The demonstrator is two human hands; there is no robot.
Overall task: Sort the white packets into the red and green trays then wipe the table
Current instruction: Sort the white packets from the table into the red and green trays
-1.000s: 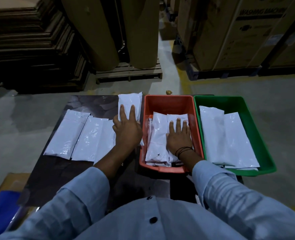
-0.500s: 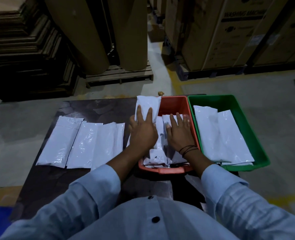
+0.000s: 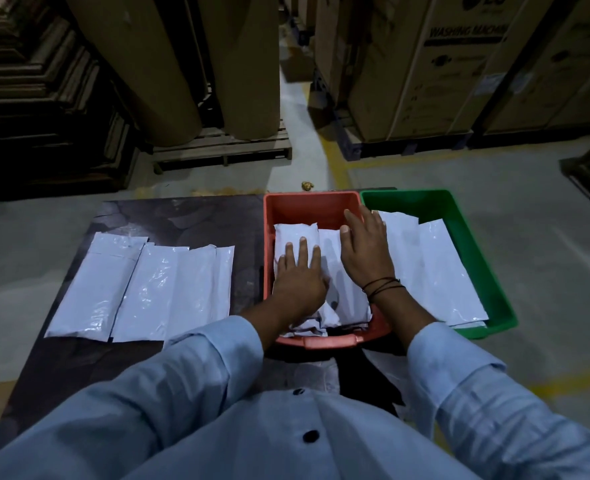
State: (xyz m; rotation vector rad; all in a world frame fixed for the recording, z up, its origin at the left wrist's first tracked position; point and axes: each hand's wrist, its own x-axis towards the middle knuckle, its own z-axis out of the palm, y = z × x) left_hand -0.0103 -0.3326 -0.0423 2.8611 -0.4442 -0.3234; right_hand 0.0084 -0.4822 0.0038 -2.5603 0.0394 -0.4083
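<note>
Head view: left hand lies flat, fingers straight and slightly spread, pressing on a white plastic packet that now lies inside the red plastic tray, on the left side of the pile there. Half a second ago this packet was still carried over the tray's left rim, and a second ago it lay on the table beside the tray under the same hand. Right hand is also open, fingers straight and together. It has shifted from flat on the middle of the pile toward the red tray's right wall, fingertips reaching past the far end of the packets. Cannot tell if the palm still touches the pile. Thin black thread band on the right wrist. Green plastic tray sits touching the red one on its right and holds two long white packets side by side, unchanged. Row of flat white packets stays on the dark glossy table, left of the red tray, overlapping each other, same as before. Light blue shirt sleeves fill the bottom of the frame. Behind the table: big brown paper rolls on a wooden pallet, and cardboard boxes printed "WASHING MACHINE".
</note>
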